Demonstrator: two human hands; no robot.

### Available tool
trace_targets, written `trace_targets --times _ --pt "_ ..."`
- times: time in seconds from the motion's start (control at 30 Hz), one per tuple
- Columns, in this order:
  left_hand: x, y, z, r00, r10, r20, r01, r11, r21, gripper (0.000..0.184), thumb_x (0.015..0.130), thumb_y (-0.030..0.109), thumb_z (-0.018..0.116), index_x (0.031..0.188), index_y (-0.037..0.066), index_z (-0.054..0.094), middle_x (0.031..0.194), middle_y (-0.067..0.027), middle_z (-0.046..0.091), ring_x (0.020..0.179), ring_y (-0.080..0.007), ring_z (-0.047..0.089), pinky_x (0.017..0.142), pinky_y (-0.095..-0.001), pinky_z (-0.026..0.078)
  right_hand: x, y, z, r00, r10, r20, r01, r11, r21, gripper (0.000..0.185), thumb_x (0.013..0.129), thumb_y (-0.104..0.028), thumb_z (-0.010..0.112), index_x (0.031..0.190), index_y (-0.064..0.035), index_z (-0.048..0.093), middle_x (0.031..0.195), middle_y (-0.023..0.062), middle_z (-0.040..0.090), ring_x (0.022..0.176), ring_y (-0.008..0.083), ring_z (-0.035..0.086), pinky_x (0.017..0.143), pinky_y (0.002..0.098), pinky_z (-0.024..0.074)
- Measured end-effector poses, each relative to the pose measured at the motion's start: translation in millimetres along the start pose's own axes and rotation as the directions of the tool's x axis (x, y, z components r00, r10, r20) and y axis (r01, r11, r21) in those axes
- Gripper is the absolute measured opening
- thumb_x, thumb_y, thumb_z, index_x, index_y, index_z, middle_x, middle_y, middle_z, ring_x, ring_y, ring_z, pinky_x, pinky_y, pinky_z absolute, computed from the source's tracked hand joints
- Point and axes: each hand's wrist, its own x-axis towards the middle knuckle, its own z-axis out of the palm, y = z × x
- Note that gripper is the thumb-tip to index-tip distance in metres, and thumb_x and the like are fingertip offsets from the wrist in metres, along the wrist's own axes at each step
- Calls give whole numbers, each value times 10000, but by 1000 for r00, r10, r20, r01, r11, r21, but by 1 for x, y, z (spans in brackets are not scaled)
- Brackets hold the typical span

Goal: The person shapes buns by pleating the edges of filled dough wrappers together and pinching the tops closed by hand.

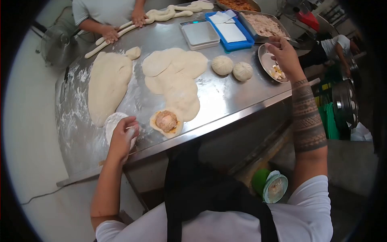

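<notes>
My left hand (pixel 124 136) is over the near side of a round bowl of white flour (pixel 113 123); its floury thumb and fingers are apart. My right hand (pixel 284 54) is above a metal plate (pixel 264 60) with pieces of cut boiled egg (pixel 277 72). Its fingers curl towards the thumb; anything between them is too small to make out. Between my hands, near the table edge, a dough round (pixel 177 131) bears a ball of meat filling (pixel 166 121). Flattened dough rounds (pixel 177 86) overlap behind it. Two pleated buns (pixel 222 65) sit left of the plate.
A large dough slab (pixel 109 84) lies on the floury steel table (pixel 74 133). At the back are a scale (pixel 199 33), a blue tray (pixel 246 38) and a tray of minced meat (pixel 262 24). Across the table, another person's hands (pixel 109 34) press long dough ropes (pixel 161 16).
</notes>
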Motion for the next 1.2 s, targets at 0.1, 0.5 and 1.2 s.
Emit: trace_targets --times 0.1,0.5,1.2 --pt "11 -7 1 995 -91 43 93 995 -45 452 968 210 646 1347 -18 550 1210 -135 619 1016 -169 593 886 -318 517 -24 -26 47 979 3 203 -41 982 182 294 980 -232 643 1209 -48 636 995 11 656 873 107 614 768 272 520" --pt "47 -20 27 836 -532 138 529 847 59 656 1009 372 630 1414 -93 406 1352 -245 504 1202 -350 540 1018 -464 486 -77 0 271 457 89 885 46 991 -123 220 1010 -127 545 1026 48 676 887 125 698 784 196 690 661 321 584" --pt "56 -16 50 859 -440 261 502 823 -265 318 1015 142 404 1268 -30 491 1276 -173 544 1201 -345 557 1016 -586 473 -87 26 328 378 -127 917 643 749 -161 192 846 -217 643 920 -104 780 928 145 736 876 336 706 798 421 553"
